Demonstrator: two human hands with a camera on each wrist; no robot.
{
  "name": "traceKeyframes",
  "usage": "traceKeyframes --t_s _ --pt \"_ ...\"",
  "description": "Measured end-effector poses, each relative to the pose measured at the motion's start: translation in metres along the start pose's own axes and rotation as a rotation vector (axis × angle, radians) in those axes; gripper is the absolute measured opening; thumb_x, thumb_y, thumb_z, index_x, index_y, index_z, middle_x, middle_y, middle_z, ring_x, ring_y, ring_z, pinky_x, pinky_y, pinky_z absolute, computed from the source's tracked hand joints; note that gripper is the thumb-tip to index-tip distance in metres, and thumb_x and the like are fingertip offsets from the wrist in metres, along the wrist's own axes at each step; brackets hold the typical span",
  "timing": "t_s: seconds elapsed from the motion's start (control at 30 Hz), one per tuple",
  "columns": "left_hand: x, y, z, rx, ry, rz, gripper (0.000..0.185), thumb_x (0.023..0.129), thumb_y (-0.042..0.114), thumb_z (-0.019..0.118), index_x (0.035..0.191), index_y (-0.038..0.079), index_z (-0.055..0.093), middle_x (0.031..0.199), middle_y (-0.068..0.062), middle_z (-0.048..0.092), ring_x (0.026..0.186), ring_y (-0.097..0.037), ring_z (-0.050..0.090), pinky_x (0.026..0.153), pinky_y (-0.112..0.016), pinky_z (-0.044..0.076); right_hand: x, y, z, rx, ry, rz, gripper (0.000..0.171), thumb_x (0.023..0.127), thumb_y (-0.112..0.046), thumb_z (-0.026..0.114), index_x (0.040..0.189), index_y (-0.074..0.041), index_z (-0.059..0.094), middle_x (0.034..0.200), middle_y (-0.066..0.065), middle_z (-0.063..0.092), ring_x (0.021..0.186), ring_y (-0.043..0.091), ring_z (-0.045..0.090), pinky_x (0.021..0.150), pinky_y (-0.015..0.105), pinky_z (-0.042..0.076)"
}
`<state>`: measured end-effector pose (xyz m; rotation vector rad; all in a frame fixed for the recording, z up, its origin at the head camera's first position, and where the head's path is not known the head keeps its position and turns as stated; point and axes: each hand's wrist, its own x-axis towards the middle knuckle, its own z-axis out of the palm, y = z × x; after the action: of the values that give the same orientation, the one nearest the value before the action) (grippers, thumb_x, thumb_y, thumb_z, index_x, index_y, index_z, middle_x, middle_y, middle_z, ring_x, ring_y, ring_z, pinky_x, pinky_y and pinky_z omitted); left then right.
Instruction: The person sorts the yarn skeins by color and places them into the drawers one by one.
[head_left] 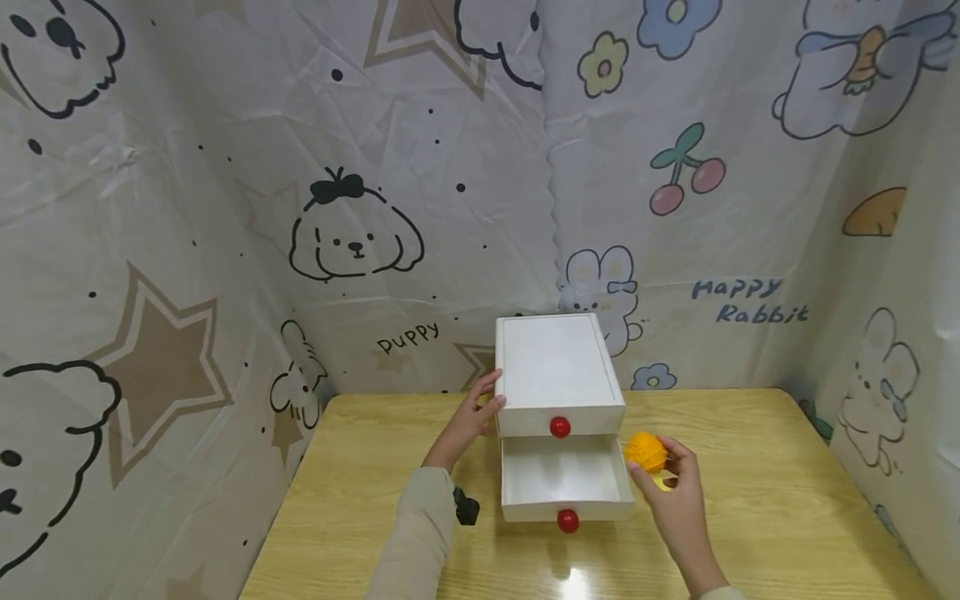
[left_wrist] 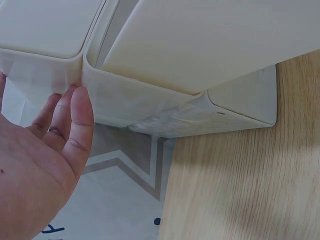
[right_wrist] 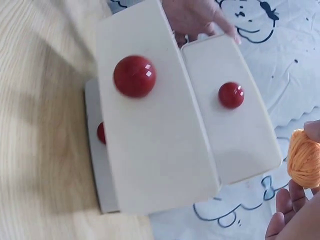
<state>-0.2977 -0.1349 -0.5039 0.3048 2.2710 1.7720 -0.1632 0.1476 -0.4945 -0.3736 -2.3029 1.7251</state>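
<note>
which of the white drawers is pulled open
The lower white drawer, with its red round knob, is pulled out. The upper white drawer sits flush, closed.

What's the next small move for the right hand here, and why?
Probably carry the orange ball left over the open lower drawer and lower it in. The right hand holds the ball just beside the drawer's right wall, the drawer is pulled out and looks empty, and the left hand rests against the drawer unit.
</note>
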Motion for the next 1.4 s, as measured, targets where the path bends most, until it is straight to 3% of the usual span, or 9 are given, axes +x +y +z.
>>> traceKeyframes --t_s 0.47,0.73,0.87,1.07,1.23,1.4 --pt "-0.001 -0.004 -0.002 -0.016 -0.009 -0.003 0.056 0.098 0.044 0.052 0.149 0.041 0.029 0.152 -0.011 0.027 0.113 -0.028 0.047 0.091 -0.055 0.047 -0.015 -0.027 0.03 0.015 -0.138 -0.088 0.061 0.085 -0.019 0.074 0.134 -0.005 0.042 0.124 0.012 0.051 0.105 0.015 0.038 0.096 0.049 0.024" --pt "-0.001 -0.003 -0.002 -0.024 -0.01 0.0 0.055 0.098 0.043 0.052 0.148 0.042 0.029 0.152 -0.011 0.027 0.116 -0.03 0.046 0.092 -0.055 0.047 -0.015 -0.027 0.044 -0.029 -0.188 -0.178 0.058 0.084 -0.015 0.075 0.132 -0.005 0.044 0.123 0.012 0.054 0.106 0.021 0.043 0.095 0.045 0.034" --pt "-0.002 -0.003 -0.001 -0.024 -0.009 0.0 0.054 0.098 0.043 0.052 0.148 0.041 0.03 0.152 -0.012 0.028 0.116 -0.03 0.047 0.093 -0.057 0.046 -0.012 -0.024 0.05 -0.049 -0.194 -0.17 0.057 0.083 -0.013 0.075 0.13 -0.005 0.045 0.12 0.013 0.056 0.105 0.023 0.045 0.094 0.044 0.027" --pt "-0.008 0.009 -0.001 -0.04 -0.025 -0.015 0.056 0.099 0.039 0.052 0.15 0.036 0.029 0.153 -0.014 0.025 0.114 -0.027 0.047 0.095 -0.059 0.044 -0.004 -0.018 0.054 -0.03 -0.227 -0.11 0.059 0.086 -0.021 0.073 0.134 -0.004 0.043 0.137 0.018 0.046 0.127 0.036 0.039 0.107 0.061 0.015" --pt "-0.017 0.027 -0.003 -0.038 -0.045 -0.016 0.057 0.099 0.036 0.053 0.151 0.031 0.029 0.152 -0.016 0.027 0.109 -0.024 0.047 0.095 -0.058 0.044 0.0 -0.012 0.054 -0.015 -0.236 -0.092 0.06 0.086 -0.019 0.072 0.135 -0.003 0.042 0.141 0.019 0.04 0.132 0.038 0.033 0.111 0.061 0.022" --pt "-0.015 0.024 -0.004 -0.04 -0.036 -0.023 0.057 0.099 0.035 0.054 0.15 0.032 0.031 0.151 -0.015 0.028 0.107 -0.025 0.047 0.096 -0.058 0.043 -0.001 -0.009 0.055 0.008 -0.244 -0.108 0.057 0.086 -0.015 0.072 0.133 -0.001 0.043 0.138 0.019 0.042 0.128 0.038 0.035 0.109 0.06 0.024"
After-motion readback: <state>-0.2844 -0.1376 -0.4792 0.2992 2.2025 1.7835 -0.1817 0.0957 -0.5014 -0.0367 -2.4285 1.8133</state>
